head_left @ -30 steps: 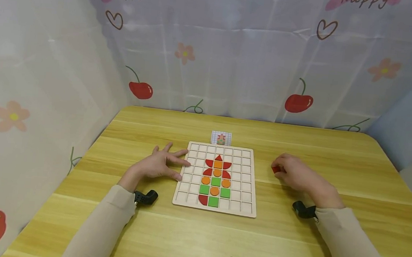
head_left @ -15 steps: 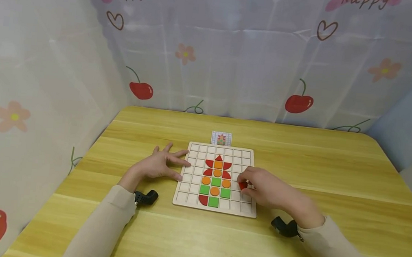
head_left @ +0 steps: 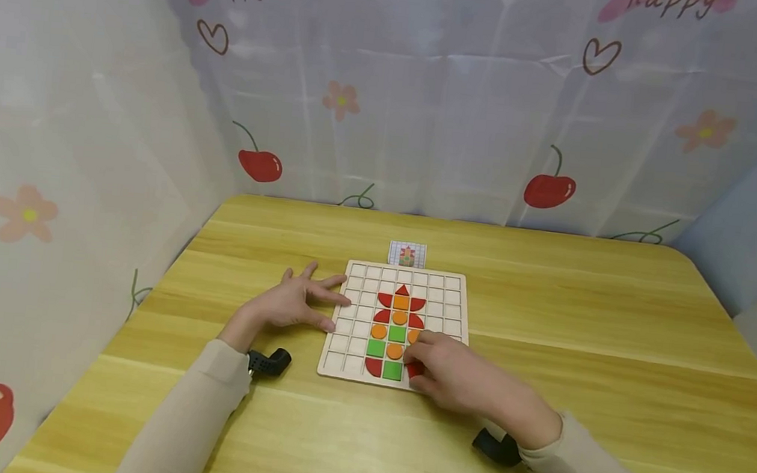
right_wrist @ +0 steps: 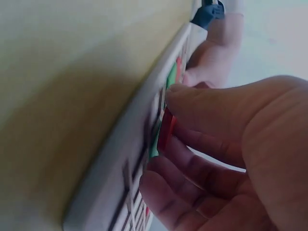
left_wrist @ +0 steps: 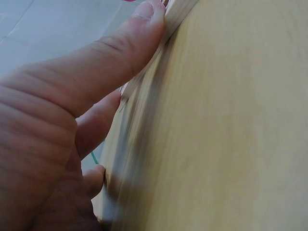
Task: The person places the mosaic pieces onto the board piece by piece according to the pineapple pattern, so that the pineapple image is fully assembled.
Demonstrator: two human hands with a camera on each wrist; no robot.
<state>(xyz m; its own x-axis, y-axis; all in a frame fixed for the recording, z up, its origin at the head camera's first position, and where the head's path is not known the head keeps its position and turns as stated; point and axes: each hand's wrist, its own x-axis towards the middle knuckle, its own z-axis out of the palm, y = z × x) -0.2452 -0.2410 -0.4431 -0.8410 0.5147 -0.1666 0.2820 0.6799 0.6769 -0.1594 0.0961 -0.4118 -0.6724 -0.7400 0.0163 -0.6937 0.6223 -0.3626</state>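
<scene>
A pale wooden grid board (head_left: 449, 281) lies on the table, with red, orange and green flat pieces set in its middle columns. My right hand (head_left: 457, 375) pinches a red piece (head_left: 413, 370) over the bottom row, just right of a green square (head_left: 392, 371). In the right wrist view this red piece (right_wrist: 166, 129) sits tilted between thumb and fingers, close against the board. Its full outline is hidden by the fingers. My left hand (head_left: 289, 301) rests at the board's left edge, fingers spread, with the thumb and fingertips touching the rim.
Behind the board lies a small printed card (head_left: 407, 254) with a coloured grid picture. The wooden table (head_left: 360, 445) ends at a patterned curtain (head_left: 389, 117) at the back. Black wrist cameras are worn on both wrists.
My right hand has carried the red piece leftward from the table on the right, over the board's right side, to its bottom row. The left hand has stayed in place.
</scene>
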